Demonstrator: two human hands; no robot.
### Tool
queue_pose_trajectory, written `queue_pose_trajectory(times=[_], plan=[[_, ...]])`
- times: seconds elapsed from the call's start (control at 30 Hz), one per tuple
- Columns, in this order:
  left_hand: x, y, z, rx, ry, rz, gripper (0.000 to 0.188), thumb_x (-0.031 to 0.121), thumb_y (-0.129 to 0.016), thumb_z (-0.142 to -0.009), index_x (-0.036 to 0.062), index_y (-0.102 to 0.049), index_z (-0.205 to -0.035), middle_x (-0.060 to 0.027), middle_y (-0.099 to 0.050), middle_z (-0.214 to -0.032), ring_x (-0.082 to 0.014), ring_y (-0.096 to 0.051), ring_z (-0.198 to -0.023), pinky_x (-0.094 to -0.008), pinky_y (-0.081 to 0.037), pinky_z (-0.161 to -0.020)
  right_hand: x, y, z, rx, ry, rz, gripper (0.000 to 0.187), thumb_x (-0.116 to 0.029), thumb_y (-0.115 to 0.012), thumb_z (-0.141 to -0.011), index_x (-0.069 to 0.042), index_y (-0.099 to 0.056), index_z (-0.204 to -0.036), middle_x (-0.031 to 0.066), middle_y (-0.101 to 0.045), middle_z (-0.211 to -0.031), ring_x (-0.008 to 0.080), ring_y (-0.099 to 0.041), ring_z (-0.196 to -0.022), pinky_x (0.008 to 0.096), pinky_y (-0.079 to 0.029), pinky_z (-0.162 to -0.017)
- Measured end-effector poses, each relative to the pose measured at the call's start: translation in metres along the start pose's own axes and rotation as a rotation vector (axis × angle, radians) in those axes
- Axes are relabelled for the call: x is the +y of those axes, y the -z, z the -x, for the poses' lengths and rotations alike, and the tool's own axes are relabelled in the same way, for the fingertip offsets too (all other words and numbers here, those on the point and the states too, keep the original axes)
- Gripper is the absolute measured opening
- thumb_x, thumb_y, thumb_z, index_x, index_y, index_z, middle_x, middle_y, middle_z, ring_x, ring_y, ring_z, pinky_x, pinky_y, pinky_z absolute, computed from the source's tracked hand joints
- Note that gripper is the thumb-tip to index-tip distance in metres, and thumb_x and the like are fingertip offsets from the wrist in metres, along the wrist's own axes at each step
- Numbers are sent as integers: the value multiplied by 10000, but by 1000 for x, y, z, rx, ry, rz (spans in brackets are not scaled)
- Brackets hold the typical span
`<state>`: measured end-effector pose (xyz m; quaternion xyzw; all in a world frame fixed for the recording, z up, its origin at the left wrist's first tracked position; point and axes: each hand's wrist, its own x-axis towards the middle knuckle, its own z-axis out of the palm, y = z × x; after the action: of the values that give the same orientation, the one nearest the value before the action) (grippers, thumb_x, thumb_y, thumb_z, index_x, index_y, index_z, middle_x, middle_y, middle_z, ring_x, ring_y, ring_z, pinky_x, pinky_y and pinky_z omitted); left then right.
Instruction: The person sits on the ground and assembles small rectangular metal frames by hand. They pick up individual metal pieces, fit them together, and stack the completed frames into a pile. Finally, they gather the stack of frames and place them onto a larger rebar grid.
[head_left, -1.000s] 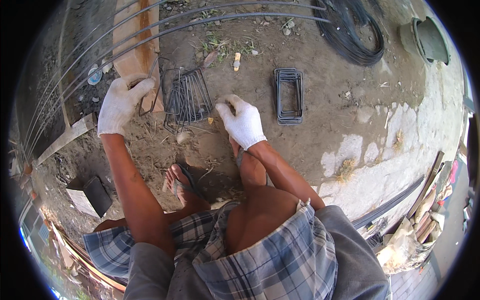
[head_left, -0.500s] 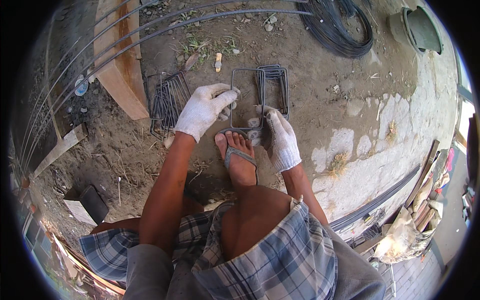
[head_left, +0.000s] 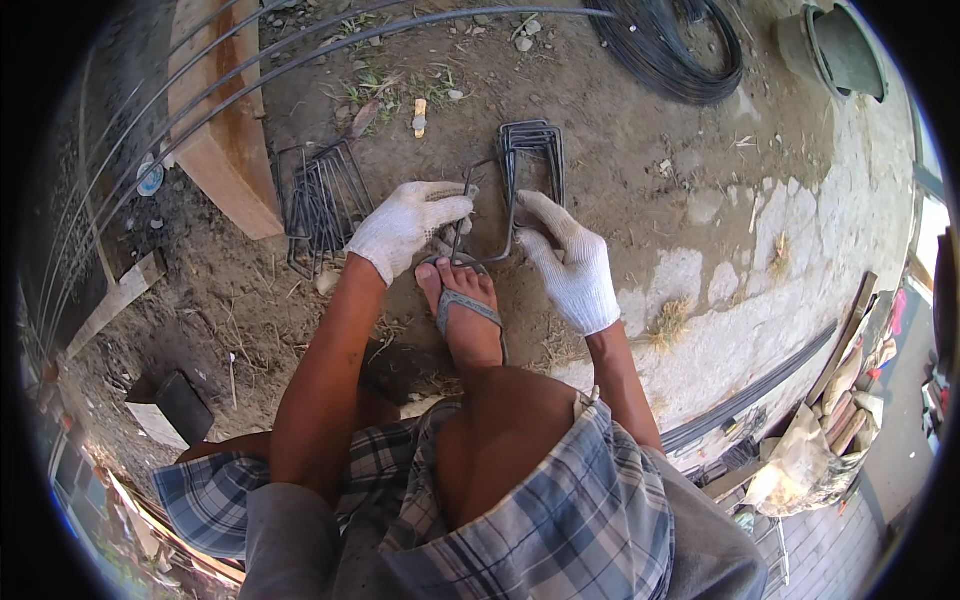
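Note:
My left hand (head_left: 408,225), in a white knit glove, pinches one side of a bent steel rebar stirrup (head_left: 457,240) above my sandalled foot (head_left: 470,320). The stirrup is tilted, so its rectangle looks narrow. My right hand (head_left: 570,258), gloved too, is at the stirrup's right side with thumb and fingers apart. Its fingertips are close to the steel; whether they touch it I cannot tell. Just beyond is a stack of similar stirrups (head_left: 545,130) on the ground. To the left of my left hand lies a looser pile of stirrups (head_left: 325,200).
A wooden beam (head_left: 225,150) and long curved rebars (head_left: 400,28) lie at the far left. At the back right are a coil of dark wire (head_left: 680,75) and a bucket (head_left: 845,50) on its side. Straight bars (head_left: 760,390) and a filled sack (head_left: 800,475) are at right.
The stirrup has turned from facing me squarely to a narrow, tilted angle. My right hand has moved right and its fingers have spread; the left hand keeps its pinch.

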<state>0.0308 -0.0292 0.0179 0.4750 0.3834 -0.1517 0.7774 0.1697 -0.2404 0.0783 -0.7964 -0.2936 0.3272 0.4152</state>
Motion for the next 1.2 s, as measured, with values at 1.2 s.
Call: queue_pose_trajectory(times=[1.2], plan=[[7, -48, -2, 123, -56, 40, 344, 165, -750, -1030, 14, -711, -1337, -66, -768, -1066, -139, -740, -903, -309, -615, -781, 2, -9, 34, -229, -231, -231, 365, -165, -812, -975, -3, -702, -1282, 61, -725, -1228, 134, -664, -1138, 330, -548, -1025]])
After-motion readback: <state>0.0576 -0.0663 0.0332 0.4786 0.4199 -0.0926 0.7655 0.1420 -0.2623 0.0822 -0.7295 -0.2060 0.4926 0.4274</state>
